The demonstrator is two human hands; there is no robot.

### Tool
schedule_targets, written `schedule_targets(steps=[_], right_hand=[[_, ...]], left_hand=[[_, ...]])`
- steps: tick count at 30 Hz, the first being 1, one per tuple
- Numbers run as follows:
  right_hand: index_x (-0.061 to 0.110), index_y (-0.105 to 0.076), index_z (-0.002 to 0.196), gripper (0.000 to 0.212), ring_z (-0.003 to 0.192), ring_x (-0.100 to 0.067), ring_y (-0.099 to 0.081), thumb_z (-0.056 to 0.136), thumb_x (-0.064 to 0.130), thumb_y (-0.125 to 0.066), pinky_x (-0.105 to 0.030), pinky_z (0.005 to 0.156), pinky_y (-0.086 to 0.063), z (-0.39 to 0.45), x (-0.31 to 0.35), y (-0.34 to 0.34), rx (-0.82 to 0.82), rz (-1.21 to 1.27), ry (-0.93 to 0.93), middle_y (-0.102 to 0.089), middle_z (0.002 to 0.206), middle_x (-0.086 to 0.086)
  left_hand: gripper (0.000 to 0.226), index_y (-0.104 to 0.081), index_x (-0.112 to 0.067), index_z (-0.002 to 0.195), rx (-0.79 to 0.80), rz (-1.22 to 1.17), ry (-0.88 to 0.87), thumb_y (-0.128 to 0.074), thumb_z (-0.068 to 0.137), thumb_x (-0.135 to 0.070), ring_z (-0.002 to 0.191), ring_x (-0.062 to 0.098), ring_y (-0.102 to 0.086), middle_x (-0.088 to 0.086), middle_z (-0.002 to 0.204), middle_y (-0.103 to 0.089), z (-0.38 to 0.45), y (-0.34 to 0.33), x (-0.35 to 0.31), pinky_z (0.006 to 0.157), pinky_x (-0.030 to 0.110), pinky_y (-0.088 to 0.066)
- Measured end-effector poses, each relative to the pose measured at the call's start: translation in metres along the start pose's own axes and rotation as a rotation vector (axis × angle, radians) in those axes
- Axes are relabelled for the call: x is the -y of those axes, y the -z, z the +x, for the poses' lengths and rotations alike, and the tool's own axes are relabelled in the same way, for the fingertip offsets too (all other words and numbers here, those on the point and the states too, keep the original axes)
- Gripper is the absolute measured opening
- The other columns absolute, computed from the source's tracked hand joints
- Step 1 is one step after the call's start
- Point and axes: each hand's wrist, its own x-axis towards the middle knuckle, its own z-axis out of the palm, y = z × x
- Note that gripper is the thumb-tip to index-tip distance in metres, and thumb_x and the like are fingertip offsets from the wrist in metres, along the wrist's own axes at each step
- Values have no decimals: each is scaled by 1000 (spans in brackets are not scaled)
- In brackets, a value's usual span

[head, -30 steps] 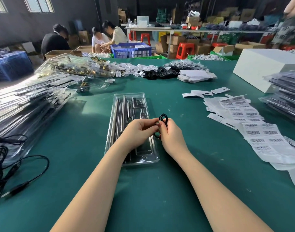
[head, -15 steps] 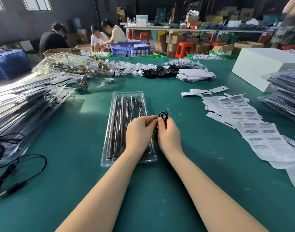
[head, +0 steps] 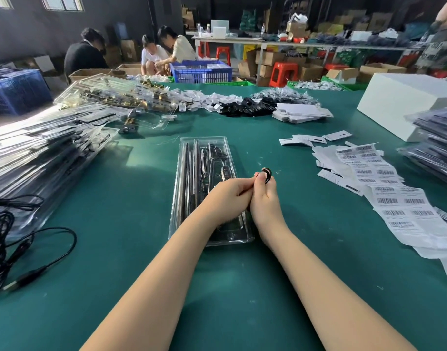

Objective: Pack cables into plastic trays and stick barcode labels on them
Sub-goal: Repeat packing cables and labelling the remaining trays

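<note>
A clear plastic tray (head: 192,158) with metal rods and a combination lock in it lies in the middle of the green table. Both hands meet just above its right edge. My right hand (head: 265,198) pinches a small coiled black cable (head: 267,174), whose loop sticks out above the fingertips. My left hand (head: 227,198) has its fingers curled against the same bundle from the left; most of the cable is hidden between the hands. Sheets of barcode labels (head: 394,201) lie spread out to the right.
Stacks of filled clear trays (head: 40,153) stand at the left, more (head: 435,148) at the right edge. A loose black USB cable (head: 27,272) lies at the near left. A white box (head: 404,105), white cards (head: 298,114) and black parts (head: 247,106) sit further back. People work beyond the table.
The cable loop above my fingers has shrunk as both hands closed tighter around it. The hands stayed beside the tray's right edge.
</note>
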Motion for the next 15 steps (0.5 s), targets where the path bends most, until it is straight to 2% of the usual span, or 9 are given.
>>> schedule_targets(steps=[2,4,8,12,15], right_hand=[[16,-12,152,60,140,-16,-33,102,47,-24,-20,106,-25,2,-1,2,71,54,-61,-34,151,-5],[24,-4,154,62,140,-14,-32,102,49,-25,-26,113,-24,4,-1,3,98,111,-106,-28,156,-4],[30,-1,154,59,142,-10,-27,104,36,-32,-35,120,-20,6,-3,6,145,324,-145,-21,159,0],[30,-4,154,60,142,-12,-30,103,22,-34,-36,120,-20,6,-3,9,174,389,-132,-25,157,-1],[30,-9,153,57,137,-9,-35,103,19,-34,-31,117,-25,5,-3,9,173,386,-112,-29,154,3]], left_hand=[[29,-67,-30,111,13,67,-18,-43,98,-23,72,17,-58,-14,73,-63,-1,0,-4,62,21,-43],[30,-66,-27,112,15,105,-27,-42,97,-20,65,13,-53,-11,70,-59,-1,0,-7,57,18,-38],[29,-63,-20,113,39,128,-26,-41,96,-15,68,19,-55,-1,78,-62,0,1,-10,62,28,-42],[19,-64,-14,92,-99,123,12,-45,92,-14,68,24,-52,0,72,-60,-1,-10,-13,62,33,-44],[17,-62,-17,80,-169,77,42,-48,90,-15,60,18,-50,-5,63,-57,-1,-15,-11,58,30,-41]])
